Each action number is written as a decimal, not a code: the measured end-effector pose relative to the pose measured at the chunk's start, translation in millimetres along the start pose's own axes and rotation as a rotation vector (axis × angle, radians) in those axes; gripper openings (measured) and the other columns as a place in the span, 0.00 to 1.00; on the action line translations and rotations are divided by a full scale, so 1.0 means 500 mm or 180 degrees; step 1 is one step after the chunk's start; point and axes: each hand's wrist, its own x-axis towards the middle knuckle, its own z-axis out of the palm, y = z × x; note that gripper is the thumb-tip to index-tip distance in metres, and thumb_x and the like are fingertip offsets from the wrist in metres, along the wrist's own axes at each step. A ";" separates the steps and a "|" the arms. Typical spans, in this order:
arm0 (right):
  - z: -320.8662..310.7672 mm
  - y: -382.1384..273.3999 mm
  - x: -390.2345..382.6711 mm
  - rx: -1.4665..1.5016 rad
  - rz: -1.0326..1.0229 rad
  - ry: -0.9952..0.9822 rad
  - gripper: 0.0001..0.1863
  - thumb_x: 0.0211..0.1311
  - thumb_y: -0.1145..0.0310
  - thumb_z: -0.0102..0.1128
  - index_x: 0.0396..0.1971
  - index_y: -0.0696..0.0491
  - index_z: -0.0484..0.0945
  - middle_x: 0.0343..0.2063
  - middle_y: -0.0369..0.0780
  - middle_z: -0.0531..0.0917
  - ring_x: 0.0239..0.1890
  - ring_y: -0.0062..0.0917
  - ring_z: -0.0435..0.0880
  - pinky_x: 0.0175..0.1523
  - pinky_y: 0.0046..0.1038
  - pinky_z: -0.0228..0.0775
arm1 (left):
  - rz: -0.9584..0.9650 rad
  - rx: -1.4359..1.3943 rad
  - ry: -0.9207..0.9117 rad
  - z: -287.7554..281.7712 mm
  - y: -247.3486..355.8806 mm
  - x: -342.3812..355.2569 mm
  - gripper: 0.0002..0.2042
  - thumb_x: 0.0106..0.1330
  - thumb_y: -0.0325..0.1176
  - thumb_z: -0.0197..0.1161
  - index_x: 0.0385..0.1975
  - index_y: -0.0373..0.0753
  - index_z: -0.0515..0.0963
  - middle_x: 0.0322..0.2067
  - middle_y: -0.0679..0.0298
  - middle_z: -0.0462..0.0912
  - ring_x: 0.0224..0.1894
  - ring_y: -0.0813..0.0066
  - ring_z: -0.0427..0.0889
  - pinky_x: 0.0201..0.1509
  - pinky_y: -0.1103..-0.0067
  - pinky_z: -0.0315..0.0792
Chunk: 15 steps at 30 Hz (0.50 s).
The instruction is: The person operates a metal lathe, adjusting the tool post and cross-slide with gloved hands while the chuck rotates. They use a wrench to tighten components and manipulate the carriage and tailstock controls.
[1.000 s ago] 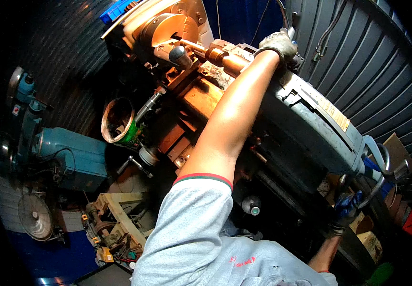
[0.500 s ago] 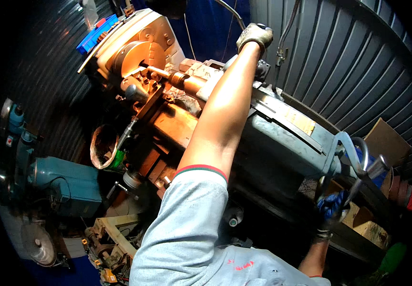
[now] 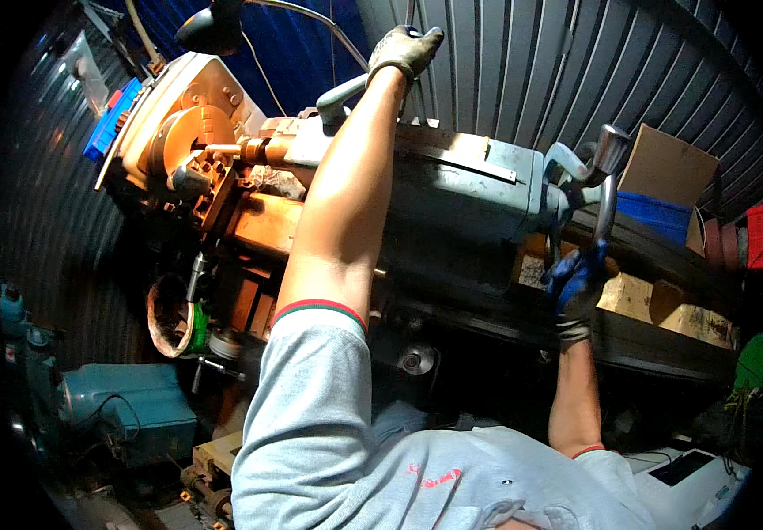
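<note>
Now my view has swung, putting the silver crank handle (image 3: 607, 210) higher, between 2 and 3 o'clock, apparently within control as my right hand (image 3: 578, 278) curls around its lower end, while whether my left hand (image 3: 406, 51), at 12, grips anything I cannot tell.

The left arm (image 3: 333, 212) reached up and forward, almost straight, bare from the upper arm to the wrist (image 3: 390, 75). Its gloved left hand (image 3: 406, 51) sat highest, back upward, the fingers bent over and their tips mostly hidden, so its closure was unclear. The right forearm (image 3: 576, 397) rose nearly upright, well apart from the left; the gloved right hand (image 3: 576, 278) was lower, fingers curled in a grip.
</note>
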 end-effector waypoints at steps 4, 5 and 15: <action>0.053 -0.074 -0.019 -0.0245 0.0254 0.0340 0.28 0.69 0.38 0.44 0.19 0.46 0.71 0.12 0.32 0.72 0.12 0.18 0.69 0.17 0.22 0.61 | 0.0115 0.0193 0.0341 0.009 0.002 -0.002 0.31 0.57 0.61 0.62 0.41 0.34 0.82 0.38 0.54 0.86 0.46 0.62 0.84 0.52 0.71 0.73; 0.059 -0.074 -0.021 -0.0217 0.0204 0.0440 0.29 0.68 0.37 0.44 0.19 0.46 0.72 0.12 0.33 0.72 0.11 0.18 0.69 0.17 0.22 0.60 | -0.0002 0.0051 0.0151 0.008 0.000 0.004 0.31 0.57 0.61 0.62 0.42 0.33 0.81 0.39 0.53 0.86 0.46 0.62 0.84 0.52 0.71 0.73; 0.002 -0.012 0.016 0.0464 -0.0008 0.0650 0.27 0.69 0.40 0.47 0.28 0.50 0.77 0.17 0.35 0.77 0.11 0.18 0.68 0.14 0.20 0.56 | 0.0582 -0.0264 -0.0226 -0.036 0.012 -0.198 0.29 0.57 0.60 0.62 0.41 0.37 0.83 0.35 0.54 0.85 0.38 0.64 0.84 0.43 0.72 0.76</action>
